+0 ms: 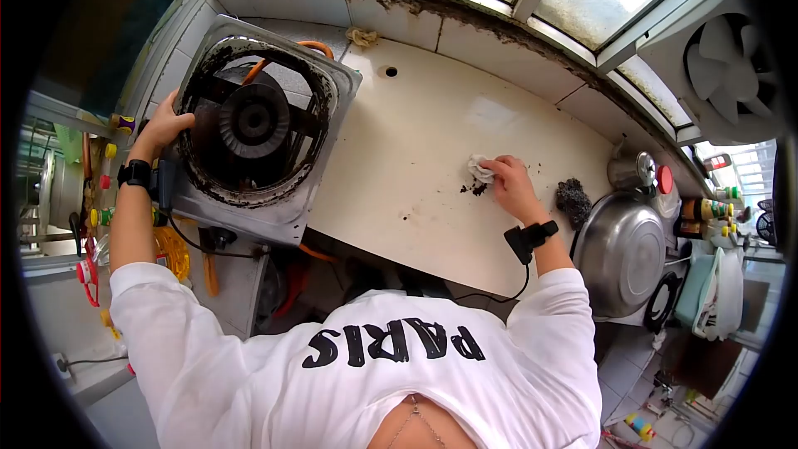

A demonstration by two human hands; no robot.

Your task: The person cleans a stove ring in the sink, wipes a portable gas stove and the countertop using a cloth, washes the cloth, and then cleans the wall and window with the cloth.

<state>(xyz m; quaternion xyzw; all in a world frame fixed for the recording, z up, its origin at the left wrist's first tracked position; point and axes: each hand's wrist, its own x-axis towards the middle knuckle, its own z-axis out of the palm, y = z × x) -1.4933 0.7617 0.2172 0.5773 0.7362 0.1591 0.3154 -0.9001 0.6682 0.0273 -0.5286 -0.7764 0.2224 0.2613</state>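
Note:
A greasy single-burner gas stove (309, 191) stands at the left end of the pale counter (399, 133), its round burner black with soot. My left hand (167, 125) grips the stove's left edge, thumb over the rim and the other fingers mostly hidden. My right hand (510, 185) is closed on a crumpled white tissue (478, 169) pressed to the countertop. Dark crumbs of grime (475, 189) lie around the tissue. Just right of that hand sits a blackened steel-wool scrubber (573, 202).
A large upturned metal basin (619, 254) and a metal pot (629, 170) stand at the counter's right end. An orange gas hose (316, 47) runs behind the stove. A small crumpled rag (362, 37) lies by the back wall. A fan (728, 66) is at upper right.

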